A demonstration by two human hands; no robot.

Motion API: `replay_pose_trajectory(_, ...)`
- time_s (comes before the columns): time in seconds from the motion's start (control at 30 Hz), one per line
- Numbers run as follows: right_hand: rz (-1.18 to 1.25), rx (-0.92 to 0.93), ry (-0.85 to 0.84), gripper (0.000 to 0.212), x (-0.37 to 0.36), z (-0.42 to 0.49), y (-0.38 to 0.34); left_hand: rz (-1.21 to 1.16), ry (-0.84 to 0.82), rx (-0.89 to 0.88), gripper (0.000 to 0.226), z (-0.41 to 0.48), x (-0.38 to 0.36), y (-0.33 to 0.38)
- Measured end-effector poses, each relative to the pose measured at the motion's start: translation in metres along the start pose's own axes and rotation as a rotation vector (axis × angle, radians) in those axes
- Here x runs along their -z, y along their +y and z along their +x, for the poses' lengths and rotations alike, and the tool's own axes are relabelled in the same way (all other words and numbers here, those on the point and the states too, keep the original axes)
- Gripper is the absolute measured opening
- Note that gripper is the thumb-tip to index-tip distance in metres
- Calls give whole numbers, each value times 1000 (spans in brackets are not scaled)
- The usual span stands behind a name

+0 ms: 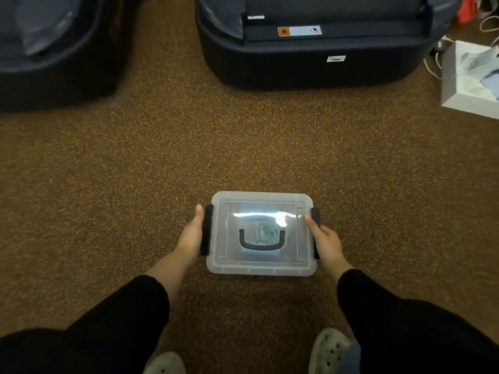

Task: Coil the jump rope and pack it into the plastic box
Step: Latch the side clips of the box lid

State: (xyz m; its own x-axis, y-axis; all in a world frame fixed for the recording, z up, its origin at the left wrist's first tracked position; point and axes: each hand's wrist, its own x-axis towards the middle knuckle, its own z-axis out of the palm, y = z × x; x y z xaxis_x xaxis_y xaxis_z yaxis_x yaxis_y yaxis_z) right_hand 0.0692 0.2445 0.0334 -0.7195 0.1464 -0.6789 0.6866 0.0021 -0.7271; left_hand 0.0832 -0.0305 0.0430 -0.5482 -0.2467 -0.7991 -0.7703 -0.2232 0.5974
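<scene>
Both hands are on the plastic box [260, 261]: left hand [190, 237] flat against its left black latch [206, 230], right hand [325, 240] pressing the right latch [316, 217]. Between them, lid shut, the coiled jump rope [267, 232] shows through, box resting on speckled floor [243, 147].

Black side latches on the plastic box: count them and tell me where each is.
2: one latch on the box's left end by the left hand, one on the right end by the right hand.
</scene>
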Motion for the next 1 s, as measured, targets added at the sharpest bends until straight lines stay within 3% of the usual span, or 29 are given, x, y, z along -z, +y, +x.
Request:
replay_pose_trajectory(0.1, -17, -49, 14, 38, -6, -1, 9, 115, 147, 61, 68, 5, -1, -5)
replay_pose_trajectory(0.27, -24, -106, 9, 40, -10, 4, 16, 87, 163, 130, 59, 17, 1, -19)
replay_pose_trajectory(0.47, 55, -183, 28, 82, -7, 19, 30, -53, 87, 177, 55, 16, -9, -21)
replay_pose_trajectory(0.57, 64, -244, 35, 64, -11, 9, 17, -60, 104, 167, 55, 20, -12, -20)
replay_pose_trajectory(0.8, -2, -219, 57, 58, -16, 6, 10, -9, 173, 179, 61, 28, -18, -26)
replay_pose_trajectory(1.0, -254, -78, 219, 68, -28, 4, 14, 250, 393, 209, 62, 37, -34, -29)
